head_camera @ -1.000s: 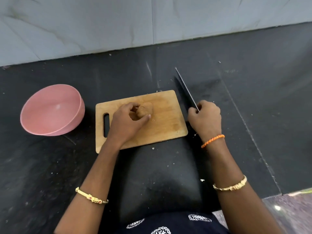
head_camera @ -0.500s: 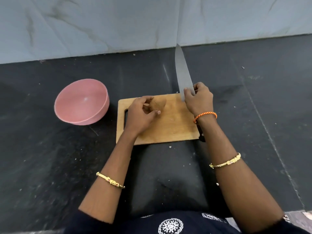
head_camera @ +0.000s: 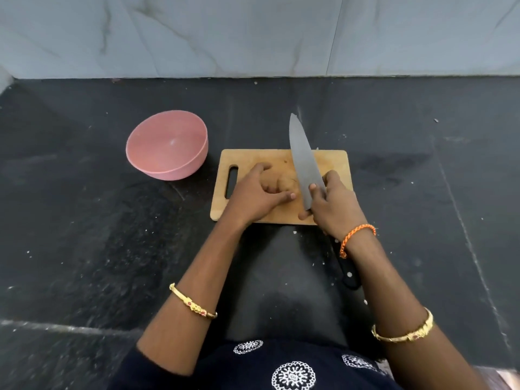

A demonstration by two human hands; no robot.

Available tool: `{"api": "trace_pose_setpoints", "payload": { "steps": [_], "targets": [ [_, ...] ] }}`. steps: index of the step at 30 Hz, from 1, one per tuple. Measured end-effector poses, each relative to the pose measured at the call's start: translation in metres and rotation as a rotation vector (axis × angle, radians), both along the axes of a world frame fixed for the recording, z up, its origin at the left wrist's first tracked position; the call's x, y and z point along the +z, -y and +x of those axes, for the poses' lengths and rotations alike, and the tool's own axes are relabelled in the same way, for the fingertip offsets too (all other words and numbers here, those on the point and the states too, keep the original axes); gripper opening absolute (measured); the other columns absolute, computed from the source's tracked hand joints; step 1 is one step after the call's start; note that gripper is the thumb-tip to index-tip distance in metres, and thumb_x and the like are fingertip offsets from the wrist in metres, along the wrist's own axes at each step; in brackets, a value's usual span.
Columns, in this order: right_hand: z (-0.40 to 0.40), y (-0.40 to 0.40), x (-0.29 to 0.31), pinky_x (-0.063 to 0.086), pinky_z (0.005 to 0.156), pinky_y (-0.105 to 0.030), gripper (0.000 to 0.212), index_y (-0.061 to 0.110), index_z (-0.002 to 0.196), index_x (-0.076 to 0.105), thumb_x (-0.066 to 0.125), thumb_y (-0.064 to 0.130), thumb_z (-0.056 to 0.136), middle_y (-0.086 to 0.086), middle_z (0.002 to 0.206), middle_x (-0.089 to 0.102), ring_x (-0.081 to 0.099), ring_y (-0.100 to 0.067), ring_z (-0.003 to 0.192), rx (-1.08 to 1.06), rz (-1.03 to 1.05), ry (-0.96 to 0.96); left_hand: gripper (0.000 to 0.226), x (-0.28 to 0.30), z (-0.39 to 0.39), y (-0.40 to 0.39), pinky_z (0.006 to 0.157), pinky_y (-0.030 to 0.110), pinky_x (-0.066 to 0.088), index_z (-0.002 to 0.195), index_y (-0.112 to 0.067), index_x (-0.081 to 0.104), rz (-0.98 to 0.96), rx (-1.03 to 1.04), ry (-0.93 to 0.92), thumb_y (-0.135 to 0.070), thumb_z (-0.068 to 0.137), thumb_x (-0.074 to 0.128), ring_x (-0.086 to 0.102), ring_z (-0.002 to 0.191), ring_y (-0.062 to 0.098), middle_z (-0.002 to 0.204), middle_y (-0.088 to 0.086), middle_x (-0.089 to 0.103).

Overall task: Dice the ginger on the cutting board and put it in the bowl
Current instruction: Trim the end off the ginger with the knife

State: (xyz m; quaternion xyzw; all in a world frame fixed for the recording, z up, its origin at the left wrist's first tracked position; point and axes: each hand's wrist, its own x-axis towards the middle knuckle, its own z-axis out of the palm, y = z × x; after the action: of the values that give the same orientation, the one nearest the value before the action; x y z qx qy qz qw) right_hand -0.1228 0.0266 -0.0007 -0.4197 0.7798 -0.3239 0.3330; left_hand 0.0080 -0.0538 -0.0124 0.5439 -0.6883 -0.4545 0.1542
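1. Head view shows no brand, label or readable writing on anything; my dark top (head_camera: 292, 372) carries only white round patterns.
2. My left hand (head_camera: 259, 192) curls its fingers over the ginger (head_camera: 285, 182), which lies on the cutting board (head_camera: 253, 160) near the board's middle.
3. My right hand (head_camera: 333, 208) grips the knife (head_camera: 302, 159) where blade meets handle; the blade sits just right of the ginger, its tip past the board's far edge.
4. Left of the board, apart from it, stands the pink bowl (head_camera: 167, 144).
5. Dark tabletop (head_camera: 422, 175) lies bare right of the board and beyond it up to the pale wall (head_camera: 253, 35).
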Motion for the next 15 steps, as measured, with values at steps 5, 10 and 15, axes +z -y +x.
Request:
{"api": "trace_pose_setpoints", "payload": {
  "steps": [5,10,15],
  "targets": [
    [-0.008,0.007,0.008,0.033,0.033,-0.009,0.017,0.007,0.103,0.043,0.036,0.022,0.1,-0.015,0.093,0.067,0.057,-0.006,0.053,0.029,0.0,-0.053,0.069,0.016,-0.002,0.007,0.077,0.028,0.043,0.142,-0.027,0.031,0.129,-0.263,0.162,-0.036,0.083,0.066,0.057,0.107,0.026,0.112,0.01,0.06],
    [-0.016,0.008,0.01,0.034,0.032,-0.006,0.019,0.007,0.109,0.046,0.04,0.021,0.099,-0.003,0.095,0.052,0.052,-0.002,0.049,0.037,0.038,-0.062,0.06,0.009,-0.003,-0.004,0.072,0.027,0.043,0.126,-0.022,0.044,-0.012,-0.161,0.187,-0.041,0.077,0.072,0.052,0.083,0.012,0.094,-0.001,0.058],
    [-0.007,-0.002,0.005,0.058,0.063,-0.036,0.021,0.004,0.104,0.049,0.045,0.023,0.095,-0.008,0.087,0.061,0.068,-0.024,0.069,0.036,0.066,-0.052,0.074,-0.002,-0.006,-0.009,0.08,0.021,0.041,0.126,-0.024,0.046,-0.185,-0.059,0.067,-0.047,0.064,0.08,0.05,0.095,0.007,0.111,-0.006,0.049]
  ]
}}
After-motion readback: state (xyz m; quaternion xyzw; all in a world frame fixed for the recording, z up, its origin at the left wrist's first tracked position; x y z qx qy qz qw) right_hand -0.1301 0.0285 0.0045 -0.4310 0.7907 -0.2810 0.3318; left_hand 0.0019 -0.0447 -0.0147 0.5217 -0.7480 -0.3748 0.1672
